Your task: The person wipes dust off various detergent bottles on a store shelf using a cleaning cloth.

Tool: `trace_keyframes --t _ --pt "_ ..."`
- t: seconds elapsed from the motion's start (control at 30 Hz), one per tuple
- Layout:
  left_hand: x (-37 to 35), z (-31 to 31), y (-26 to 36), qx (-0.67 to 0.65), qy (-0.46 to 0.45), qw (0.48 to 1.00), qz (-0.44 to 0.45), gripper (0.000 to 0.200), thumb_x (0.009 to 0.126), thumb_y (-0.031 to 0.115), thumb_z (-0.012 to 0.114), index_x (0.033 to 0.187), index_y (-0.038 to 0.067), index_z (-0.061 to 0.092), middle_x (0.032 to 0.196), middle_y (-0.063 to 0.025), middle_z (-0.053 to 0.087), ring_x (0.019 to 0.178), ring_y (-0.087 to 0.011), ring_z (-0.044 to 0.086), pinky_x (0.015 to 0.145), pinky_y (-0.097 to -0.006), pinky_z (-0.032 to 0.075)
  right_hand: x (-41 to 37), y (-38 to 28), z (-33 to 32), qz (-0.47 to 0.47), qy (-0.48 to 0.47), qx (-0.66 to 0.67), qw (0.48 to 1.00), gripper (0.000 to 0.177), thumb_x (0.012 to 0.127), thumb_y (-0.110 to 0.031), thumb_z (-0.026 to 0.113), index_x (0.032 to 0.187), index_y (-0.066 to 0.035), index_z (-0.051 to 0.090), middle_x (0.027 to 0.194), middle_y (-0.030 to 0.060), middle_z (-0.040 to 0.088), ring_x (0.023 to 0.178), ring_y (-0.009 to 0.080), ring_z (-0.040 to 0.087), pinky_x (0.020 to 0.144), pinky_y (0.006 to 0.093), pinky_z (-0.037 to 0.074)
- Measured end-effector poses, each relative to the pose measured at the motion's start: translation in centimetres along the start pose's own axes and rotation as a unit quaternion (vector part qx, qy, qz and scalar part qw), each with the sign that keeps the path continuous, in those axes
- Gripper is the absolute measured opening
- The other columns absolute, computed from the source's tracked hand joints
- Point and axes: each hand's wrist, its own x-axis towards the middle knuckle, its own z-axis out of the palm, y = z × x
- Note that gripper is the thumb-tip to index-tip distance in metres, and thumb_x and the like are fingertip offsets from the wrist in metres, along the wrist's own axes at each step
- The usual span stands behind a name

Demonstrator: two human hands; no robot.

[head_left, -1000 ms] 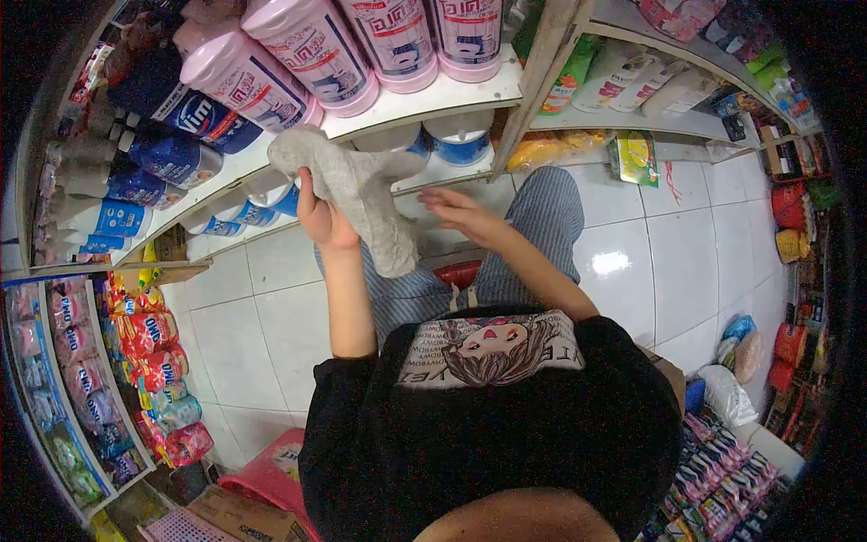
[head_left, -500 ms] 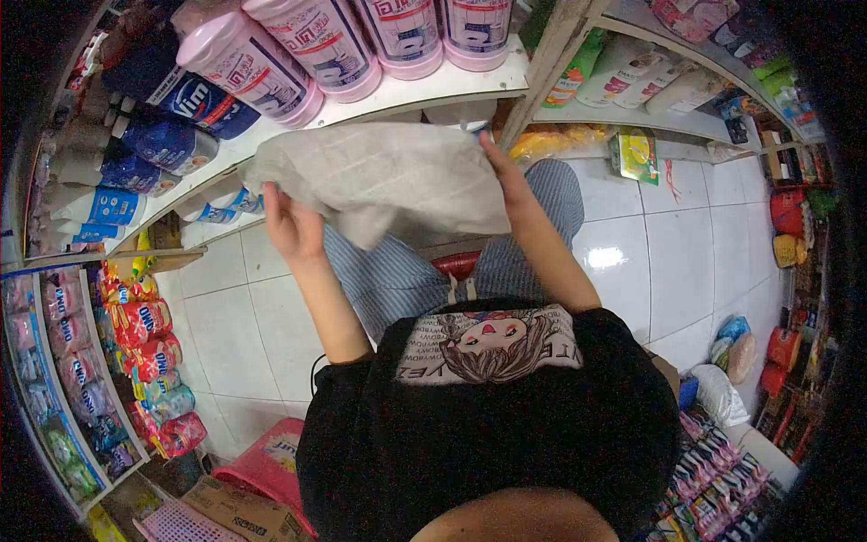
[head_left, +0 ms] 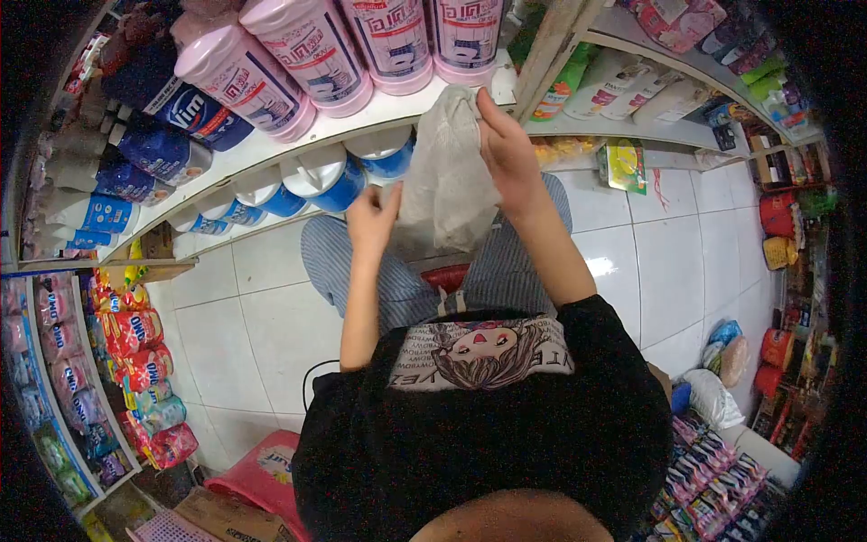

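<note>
The grey cloth (head_left: pixel 449 176) is raised between the two hands, above the striped trousers (head_left: pixel 339 266) and in front of the white shelf (head_left: pixel 330 131). It is pale, dull grey and looks thin and soft, with faint lines across its surface. It is bunched into an upright, uneven shape: narrow and rounded at the top, broader through the middle, with long creases running down it and a ragged lower edge. Its lower left part is smeared by blur, so the folds there are hard to read. The right hand (head_left: pixel 517 167) is against its right side, fingers stretched up along the edge; whether that grip is closed on the fabric, I cannot tell. The left hand (head_left: pixel 370 219) has its bent fingers at the cloth's left edge, and whether they pinch it cannot be told. Pink bottles (head_left: pixel 390 45) stand just beyond the cloth, with blue-and-white tubs (head_left: pixel 322 176) to its left, under the shelf.
</note>
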Motion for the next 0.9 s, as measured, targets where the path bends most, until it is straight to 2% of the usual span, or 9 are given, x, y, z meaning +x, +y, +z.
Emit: trace_keyframes --t 0.07,0.13,0.27,0.33,0.37,0.5,0.6,0.77,0.9 --pt "-0.2 0.8 0.0 -0.107 0.146 0.979 0.095 0.035 0.065 0.026 0.056 0.083 -0.002 0.048 0.072 -0.0141 0.052 0.061 -0.0161 0.048 0.058 -0.0261 0.037 -0.1 -0.3 0.1 0.029 -0.040 0.049 0.998 0.045 0.080 -0.038 0.024 0.096 -0.001 0.044 0.089 0.0101 0.052 0.082 0.0194 0.050 0.075 0.0303 0.038" --pt "-0.5 0.6 2.0 -0.209 0.453 0.787 0.363 0.036 0.065 0.027 0.057 0.084 -0.002 0.047 0.062 -0.0099 0.051 0.049 -0.0151 0.046 0.049 -0.0265 0.037 -0.1 -0.3 0.3 0.060 -0.076 0.102 0.990 0.047 0.080 -0.039 0.023 0.096 0.000 0.044 0.090 0.0107 0.052 0.083 0.0203 0.050 0.076 0.0308 0.036" --pt "-2.3 -3.0 4.4 0.125 0.384 0.831 0.382 0.037 0.068 0.021 0.055 0.093 -0.003 0.042 0.064 -0.0078 0.052 0.051 -0.0129 0.046 0.048 -0.0222 0.036 0.0 -1.1 0.6 0.060 -0.112 0.113 0.985 0.048 0.080 -0.039 0.024 0.098 0.000 0.043 0.094 0.0119 0.050 0.086 0.0211 0.049 0.077 0.0316 0.036" --pt "-2.2 -4.2 4.3 -0.188 0.079 0.965 0.168 0.036 0.070 0.012 0.052 0.099 -0.002 0.037 0.074 -0.0097 0.053 0.063 -0.0127 0.050 0.054 -0.0207 0.038 0.1 -1.6 0.1 0.056 -0.196 0.155 0.967 0.047 0.080 -0.039 0.025 0.098 0.000 0.043 0.095 0.0121 0.050 0.086 0.0214 0.049 0.078 0.0318 0.036" --pt "-1.4 -4.0 3.3 -0.352 0.007 0.916 0.194 0.039 0.069 0.004 0.051 0.103 -0.002 0.034 0.081 -0.0121 0.053 0.070 -0.0139 0.051 0.057 -0.0204 0.039 0.3 -1.8 -0.5 0.043 -0.178 0.170 0.968 0.044 0.079 -0.036 0.028 0.099 0.000 0.042 0.094 0.0116 0.050 0.086 0.0210 0.049 0.077 0.0317 0.036" --pt "-1.3 -4.4 1.2 -0.472 0.029 0.855 0.215 0.050 0.065 -0.003 0.054 0.108 -0.002 0.029 0.088 -0.0136 0.051 0.076 -0.0164 0.051 0.064 -0.0232 0.040 0.3 -2.4 -1.1 -0.126 0.126 -0.069 0.982 0.032 0.076 -0.025 0.042 0.098 -0.001 0.044 0.093 0.0095 0.051 0.084 0.0190 0.049 0.076 0.0297 0.037" --pt "-1.7 -6.4 -1.2 -0.385 0.051 0.903 0.183 0.056 0.064 -0.004 0.054 0.111 -0.003 0.024 0.089 -0.0143 0.051 0.080 -0.0177 0.050 0.068 -0.0257 0.040 -1.6 -3.9 -3.3 -0.074 0.209 -0.093 0.971 0.027 0.072 -0.018 0.050 0.094 -0.002 0.047 0.087 0.0063 0.052 0.077 0.0150 0.050 0.070 0.0247 0.039" --pt "-3.3 -8.5 -1.2 -0.333 0.078 0.926 0.159 0.033 0.064 -0.001 0.056 0.086 0.007 0.033 0.079 -0.0066 0.051 0.056 -0.0076 0.048 0.043 -0.0133 0.034 -4.1 -5.0 -5.8 -0.225 0.196 -0.271 0.915 0.019 0.071 -0.013 0.052 0.087 -0.001 0.051 0.078 0.0024 0.052 0.069 0.0101 0.048 0.062 0.0197 0.037" --pt "-2.9 -9.6 -1.9 -0.264 0.022 0.936 0.231 0.018 0.065 0.002 0.056 0.079 0.003 0.045 0.077 0.0000 0.049 0.059 -0.0041 0.043 0.049 -0.0150 0.033 -4.2 -4.3 -6.2 -0.266 0.216 -0.281 0.897 0.015 0.072 -0.009 0.051 0.083 0.000 0.052 0.076 0.0017 0.052 0.069 0.0078 0.047 0.059 0.0181 0.035"
